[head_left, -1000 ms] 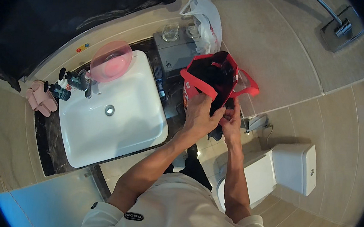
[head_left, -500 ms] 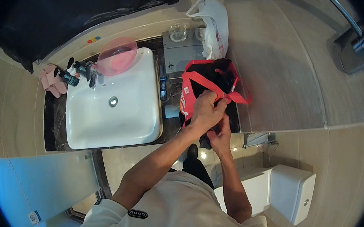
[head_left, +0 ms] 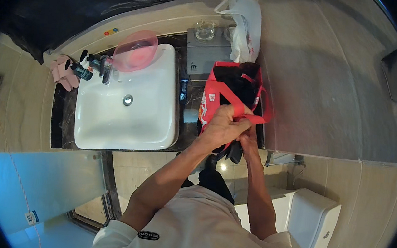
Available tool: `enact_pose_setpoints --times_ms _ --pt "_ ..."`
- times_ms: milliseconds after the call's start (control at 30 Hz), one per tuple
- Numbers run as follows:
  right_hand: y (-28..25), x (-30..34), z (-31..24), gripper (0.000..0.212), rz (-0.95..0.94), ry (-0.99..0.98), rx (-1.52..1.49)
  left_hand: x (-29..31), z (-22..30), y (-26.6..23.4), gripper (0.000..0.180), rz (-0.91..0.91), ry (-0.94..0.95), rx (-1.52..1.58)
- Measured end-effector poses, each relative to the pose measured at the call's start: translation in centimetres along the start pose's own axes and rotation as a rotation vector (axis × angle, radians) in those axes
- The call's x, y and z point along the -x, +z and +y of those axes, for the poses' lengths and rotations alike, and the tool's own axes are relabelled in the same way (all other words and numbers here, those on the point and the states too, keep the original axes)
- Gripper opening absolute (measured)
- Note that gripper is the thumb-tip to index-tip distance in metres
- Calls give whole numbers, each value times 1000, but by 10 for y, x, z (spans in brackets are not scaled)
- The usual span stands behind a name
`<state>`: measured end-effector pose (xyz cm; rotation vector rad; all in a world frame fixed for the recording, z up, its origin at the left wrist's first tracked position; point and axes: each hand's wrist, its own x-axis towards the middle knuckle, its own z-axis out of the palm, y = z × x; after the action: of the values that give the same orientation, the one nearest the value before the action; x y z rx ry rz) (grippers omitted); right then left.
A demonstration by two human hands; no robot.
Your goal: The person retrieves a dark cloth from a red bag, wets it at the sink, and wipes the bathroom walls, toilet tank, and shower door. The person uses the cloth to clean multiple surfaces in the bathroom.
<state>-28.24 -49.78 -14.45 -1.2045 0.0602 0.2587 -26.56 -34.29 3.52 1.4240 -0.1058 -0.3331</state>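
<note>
While you are leaning over a dark, veined counter (head_left: 68, 123), your left hand (head_left: 227, 125) is gripping a flat red strap (head_left: 230, 95) between bent fingers and thumb. Your right hand (head_left: 249, 139) is resting just below and beside it, fingers curling partly out of sight; whether it is holding anything, one cannot tell. The red bag (head_left: 209, 107) is standing on the counter to the right of the basin (head_left: 98, 123), its mouth facing upward.

Work on the bag is apparently sitting partway: one strap is in hand, yet the mouth is gaping and another red loop (head_left: 268, 107) is hanging slack at the right. Dark folds (head_left: 235, 152) are drooping below your hands, outside the opening. How much is left, the view is not settling, nor whether the black inside is lining or contents.

The bag's sides are looking like soft fabric, with pale print and red edging; the folds are appearing limp and cloth-like. Behind, a thin, crinkled white plastic bag (head_left: 247, 22) is slumping near a flat grey box (head_left: 207, 57) that is bearing a round clear glass dish (head_left: 204, 31). A translucent pink bowl (head_left: 137, 51) is tilting at the rim of the glossy, round-cornered basin.
</note>
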Motion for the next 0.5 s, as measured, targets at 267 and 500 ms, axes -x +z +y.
enact_pose_setpoints --times_ms 267,500 --pt "24 -9 -8 87 131 351 497 29 9 -3 8 287 178 312" --pt "70 2 15 83 -33 228 338 60 15 -21 15 399 253 351"
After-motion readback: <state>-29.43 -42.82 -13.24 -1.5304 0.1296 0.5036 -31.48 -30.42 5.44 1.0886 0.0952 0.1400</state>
